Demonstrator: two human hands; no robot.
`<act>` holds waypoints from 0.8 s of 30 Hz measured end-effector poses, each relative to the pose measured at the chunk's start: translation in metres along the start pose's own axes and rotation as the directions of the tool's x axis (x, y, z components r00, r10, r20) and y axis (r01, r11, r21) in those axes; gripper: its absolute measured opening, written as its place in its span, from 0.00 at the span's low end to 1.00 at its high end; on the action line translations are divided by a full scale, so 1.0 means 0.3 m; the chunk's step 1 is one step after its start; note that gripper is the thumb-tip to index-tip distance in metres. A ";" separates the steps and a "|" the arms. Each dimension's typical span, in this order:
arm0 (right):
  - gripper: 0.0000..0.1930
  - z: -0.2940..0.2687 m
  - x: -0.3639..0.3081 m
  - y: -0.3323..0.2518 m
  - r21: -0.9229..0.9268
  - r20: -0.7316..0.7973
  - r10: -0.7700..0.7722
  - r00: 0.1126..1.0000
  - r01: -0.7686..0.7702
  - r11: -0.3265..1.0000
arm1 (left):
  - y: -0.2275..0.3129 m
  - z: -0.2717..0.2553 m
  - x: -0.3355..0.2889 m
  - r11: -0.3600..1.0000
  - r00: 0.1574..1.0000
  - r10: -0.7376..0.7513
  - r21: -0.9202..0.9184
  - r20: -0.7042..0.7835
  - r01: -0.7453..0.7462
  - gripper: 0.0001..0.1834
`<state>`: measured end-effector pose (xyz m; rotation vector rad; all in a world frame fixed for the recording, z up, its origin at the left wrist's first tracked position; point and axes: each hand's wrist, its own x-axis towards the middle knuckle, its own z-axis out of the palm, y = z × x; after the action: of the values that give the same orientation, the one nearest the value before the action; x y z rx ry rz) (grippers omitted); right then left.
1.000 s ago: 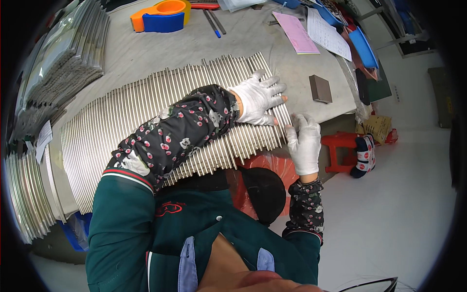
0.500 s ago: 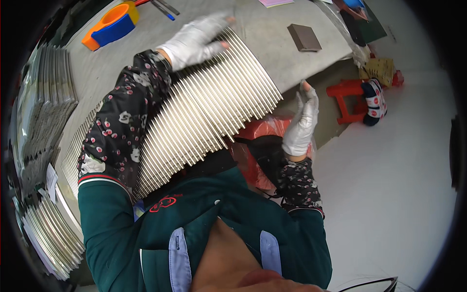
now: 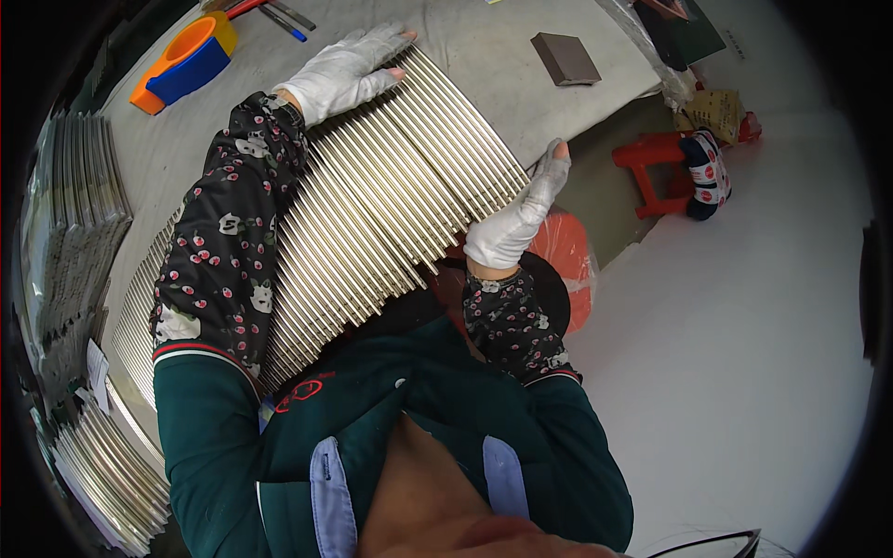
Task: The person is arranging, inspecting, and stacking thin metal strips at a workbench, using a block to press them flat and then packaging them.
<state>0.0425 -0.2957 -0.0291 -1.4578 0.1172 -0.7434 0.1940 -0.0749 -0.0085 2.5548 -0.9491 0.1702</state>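
A long, slanting row of thin shiny metallic strips [image 3: 395, 191] lies side by side along the table's near edge, some ends sticking out further than others. My left hand [image 3: 346, 78], in a white glove with bare fingertips, rests at the row's far side, its fingers stretched out along the strip ends. At the row's right end my gloved right hand [image 3: 521, 216] stands on edge with straight fingers. Its palm is against or very close to the near ends of the last strips; contact cannot be made out. Neither hand is wrapped around anything. My left sleeve covers part of the row.
The grey table [image 3: 465, 56] carries a small brown block [image 3: 566, 59], an orange and blue tape dispenser [image 3: 191, 60] and a blue pen [image 3: 282, 22]. Stacks of plastic-wrapped sheets [image 3: 79, 195] stand at the left. A red stool [image 3: 651, 167] stands right of the table.
My right hand has moved left and in against the strips' right end. My left hand has slowed and settled on the far ends. The whole view has shifted slightly.
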 end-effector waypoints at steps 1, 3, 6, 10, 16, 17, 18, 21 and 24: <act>0.29 0.003 0.003 -0.003 0.022 0.000 0.012 1.000 -0.012 1.000 | -0.004 -0.003 -0.001 0.999 1.000 0.028 0.023 -0.008 -0.028 0.34; 0.29 0.002 0.006 -0.008 -0.005 0.014 0.023 1.000 -0.023 1.000 | 0.000 -0.014 -0.004 1.000 1.000 0.014 -0.013 0.009 -0.014 0.34; 0.29 -0.027 0.021 -0.016 -0.077 0.047 0.038 0.998 -0.034 0.996 | 0.055 -0.047 -0.003 0.993 0.999 -0.012 0.115 0.045 0.006 0.33; 0.29 -0.089 0.114 -0.078 -0.204 0.020 -0.058 0.998 0.061 0.977 | 0.166 -0.078 -0.006 0.934 0.993 0.102 0.336 0.061 -0.116 0.35; 0.29 -0.143 0.425 -0.057 -0.586 0.296 -0.378 0.877 0.479 0.653 | 0.246 -0.049 -0.008 0.924 0.979 0.126 0.341 0.160 -0.174 0.36; 0.31 -0.141 0.469 -0.044 -0.623 0.373 -0.412 0.831 0.553 0.553 | 0.251 -0.046 0.002 0.924 0.979 0.132 0.339 0.156 -0.178 0.36; 0.31 -0.129 0.506 -0.027 -0.623 0.372 -0.411 0.832 0.552 0.554 | 0.249 -0.039 0.011 0.924 0.979 0.134 0.338 0.152 -0.179 0.36; 0.37 -0.076 0.595 0.019 -0.781 0.364 -0.241 0.900 0.436 0.447 | 0.247 -0.023 0.030 0.923 0.980 0.142 0.338 0.137 -0.181 0.36; 0.43 -0.030 0.639 0.063 -0.855 0.426 -0.160 0.890 0.454 0.250 | 0.245 -0.013 0.049 0.909 0.980 0.157 0.371 0.121 -0.191 0.36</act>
<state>0.1937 -0.4043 0.0209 -2.8282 0.0553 -0.8300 0.1578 -0.1324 0.0233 2.8439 -1.2901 0.3237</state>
